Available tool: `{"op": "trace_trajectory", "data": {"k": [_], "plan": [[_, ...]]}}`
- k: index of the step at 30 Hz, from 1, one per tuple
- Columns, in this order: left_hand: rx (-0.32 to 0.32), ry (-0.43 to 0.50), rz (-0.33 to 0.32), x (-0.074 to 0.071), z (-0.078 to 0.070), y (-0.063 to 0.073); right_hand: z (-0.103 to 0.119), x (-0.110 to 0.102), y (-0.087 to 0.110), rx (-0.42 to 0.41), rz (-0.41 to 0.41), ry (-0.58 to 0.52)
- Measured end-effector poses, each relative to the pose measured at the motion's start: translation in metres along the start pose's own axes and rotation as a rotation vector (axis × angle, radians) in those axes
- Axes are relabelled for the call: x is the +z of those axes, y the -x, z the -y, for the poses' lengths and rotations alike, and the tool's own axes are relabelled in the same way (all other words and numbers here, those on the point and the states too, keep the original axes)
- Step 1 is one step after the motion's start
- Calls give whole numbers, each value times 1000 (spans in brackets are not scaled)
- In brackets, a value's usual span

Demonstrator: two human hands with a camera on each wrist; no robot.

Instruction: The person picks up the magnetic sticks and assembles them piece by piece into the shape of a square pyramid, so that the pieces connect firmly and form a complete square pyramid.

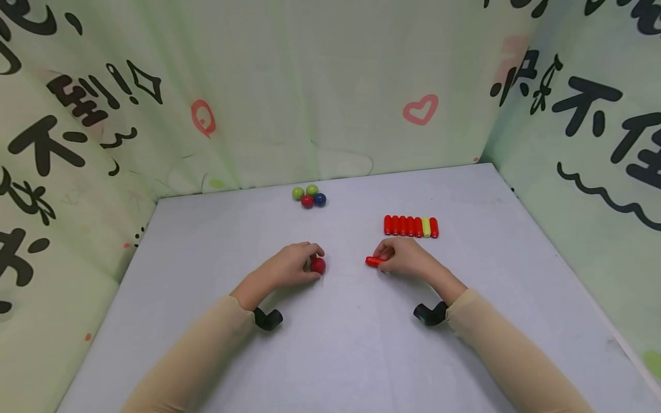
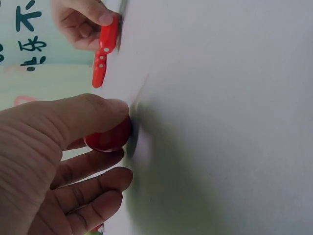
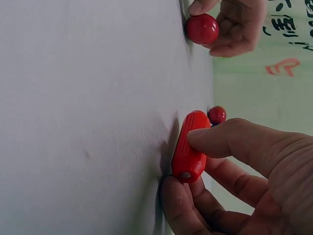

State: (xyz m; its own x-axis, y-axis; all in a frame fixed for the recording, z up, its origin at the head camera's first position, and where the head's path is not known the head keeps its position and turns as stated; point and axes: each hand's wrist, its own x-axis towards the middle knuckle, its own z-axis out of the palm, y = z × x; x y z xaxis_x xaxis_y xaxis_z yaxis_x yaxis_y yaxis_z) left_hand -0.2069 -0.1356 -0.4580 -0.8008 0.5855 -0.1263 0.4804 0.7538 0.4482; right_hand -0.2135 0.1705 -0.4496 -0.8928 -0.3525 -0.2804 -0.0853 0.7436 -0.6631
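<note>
Near the middle of the table, my left hand (image 1: pixel 291 265) pinches a glossy red ball (image 1: pixel 318 266) between thumb and fingers. The left wrist view shows the thumb over the red ball (image 2: pixel 110 140), close to the table surface, with the other fingers loosely bent. To its right, my right hand (image 1: pixel 405 258) holds a short red ribbed cylinder (image 1: pixel 373 261) lying sideways in its grip. In the right wrist view the thumb presses on the side of the red cylinder (image 3: pixel 190 154), and the fingers curl behind and below it, fingertips right at the table.
Beyond the right hand, several red cylinders (image 1: pixel 403 226) and a yellow one (image 1: pixel 426 227) stand in a row. At the back sit two green balls (image 1: pixel 298 193), a red ball (image 1: pixel 307 201) and a dark blue ball (image 1: pixel 320 199). Printed curtains (image 1: pixel 310 86) surround the white table (image 1: pixel 330 355).
</note>
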Motion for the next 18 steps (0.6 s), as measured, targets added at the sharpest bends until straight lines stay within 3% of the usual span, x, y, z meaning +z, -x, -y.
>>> {"op": "trace_trajectory", "data": {"k": [11,18], "plan": [[-15,-41,6,4,-9,2,20,20,-6,-41,45,-2],[-1,14,-6,5,-11,4,31,23,-7,-62,75,-22]]}}
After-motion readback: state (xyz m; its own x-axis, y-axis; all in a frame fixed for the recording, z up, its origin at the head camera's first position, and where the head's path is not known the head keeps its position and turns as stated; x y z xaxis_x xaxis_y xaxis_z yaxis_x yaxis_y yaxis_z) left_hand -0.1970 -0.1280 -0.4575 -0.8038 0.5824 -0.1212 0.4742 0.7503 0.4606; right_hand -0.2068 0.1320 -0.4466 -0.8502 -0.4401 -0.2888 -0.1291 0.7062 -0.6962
